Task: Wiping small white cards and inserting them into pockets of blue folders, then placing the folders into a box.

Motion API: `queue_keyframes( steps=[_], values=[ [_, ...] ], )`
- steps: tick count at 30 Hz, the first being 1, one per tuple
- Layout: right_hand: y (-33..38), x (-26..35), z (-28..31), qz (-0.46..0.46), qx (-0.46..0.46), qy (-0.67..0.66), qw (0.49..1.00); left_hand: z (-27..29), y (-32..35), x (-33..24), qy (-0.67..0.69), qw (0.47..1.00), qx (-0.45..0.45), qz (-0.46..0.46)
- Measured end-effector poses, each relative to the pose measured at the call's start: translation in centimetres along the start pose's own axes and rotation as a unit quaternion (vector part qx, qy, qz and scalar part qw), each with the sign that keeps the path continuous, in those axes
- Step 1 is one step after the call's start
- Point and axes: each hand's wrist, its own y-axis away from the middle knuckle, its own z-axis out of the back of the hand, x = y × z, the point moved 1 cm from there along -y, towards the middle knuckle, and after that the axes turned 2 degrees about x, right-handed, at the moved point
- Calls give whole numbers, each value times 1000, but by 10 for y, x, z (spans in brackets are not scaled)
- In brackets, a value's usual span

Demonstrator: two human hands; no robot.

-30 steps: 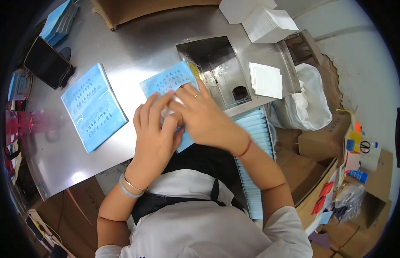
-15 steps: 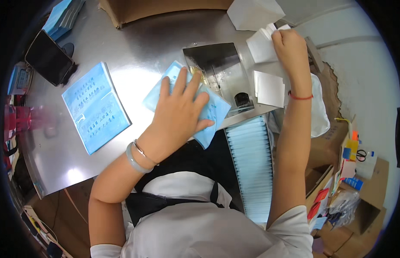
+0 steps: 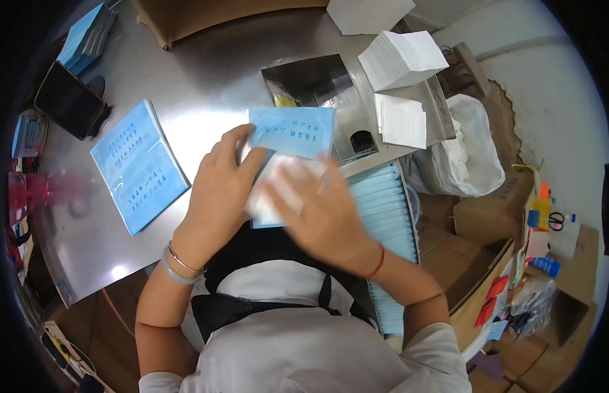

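Observation:
At the table's front edge, my left hand (image 3: pixel 219 180) is closed on the left side of a blue printed packet (image 3: pixel 293 130), with thumb and fingers at its edge. A white folded paper piece (image 3: pixel 273 190) lies against the packet's lower part. Over that paper my right hand (image 3: pixel 324 213) is smeared by motion, so its grip cannot be read. Just behind the packet sits a dark, clear-covered tray (image 3: pixel 321 82). To its right are a short pile of white folded papers (image 3: pixel 401 121) and a taller white stack (image 3: pixel 403 59).
Flat blue packets (image 3: pixel 139 170) lie on the metal table (image 3: pixel 69 262) at left, near a phone on a stand (image 3: pixel 70 98). A long row of blue packets (image 3: pixel 383 242) stands below the right edge. A white-lined bin (image 3: pixel 475 157) and cardboard boxes (image 3: pixel 488 216) are at right.
My right hand has come from the white stack to the blue packet, and white paper now shows there. My left hand has gone from lying on the packet to gripping its left side.

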Motion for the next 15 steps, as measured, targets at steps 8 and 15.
queue_keyframes(
  steps=[8, 15],
  values=[
    [-42, -94, -44, -63, 98, 107, 987, 38, -4, -71, 487, 863, 99, -96],
    [-11, -126, 31, -355, -190, -10, 915, 52, 26, -68, 530, 844, -51, -57]
  ],
)
